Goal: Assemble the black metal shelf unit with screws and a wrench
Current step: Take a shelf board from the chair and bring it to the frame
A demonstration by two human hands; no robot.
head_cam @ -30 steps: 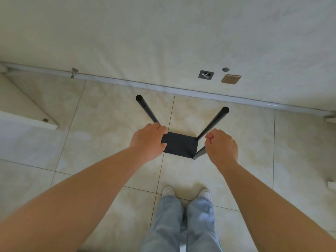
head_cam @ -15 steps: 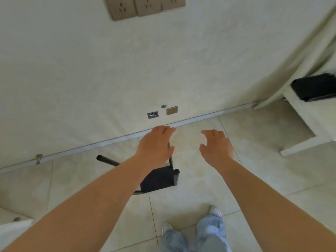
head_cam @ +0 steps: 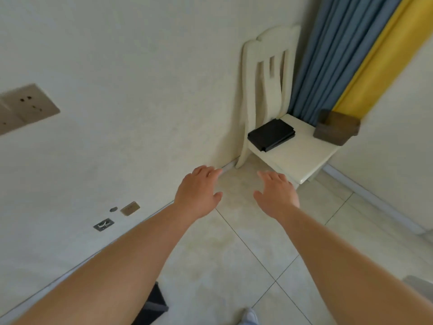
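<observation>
Reaching toward the chair (head_cam: 302,158) at the far right, both arms are stretched forward over the tiled floor (head_cam: 234,259), and nothing is held. The left hand (head_cam: 198,192) is seen with fingers straight and close together, thumb set apart; the right hand (head_cam: 277,192) is seen with fingers straight and slightly spread. The step in hand is judged to be the fetching of the next shelf panels (head_cam: 271,134), a flat black stack lying on the chair seat near the backrest, just beside the wall (head_cam: 140,90). For this to be done well, the stack should be gripped at two opposite edges, one hand on each, and lifted level so that the upper panel is not slid off the lower; the brown box (head_cam: 337,129) at the far edge of the seat should be left undisturbed. The panels appear thin, rigid and matt, with square corners, and seem to be two or more laid together, though the count cannot be told. Part of the frame (head_cam: 153,306), dark and angular, is glimpsed at the near left on the floor, mostly hidden behind the left forearm. No screws or wrench can be seen.
</observation>
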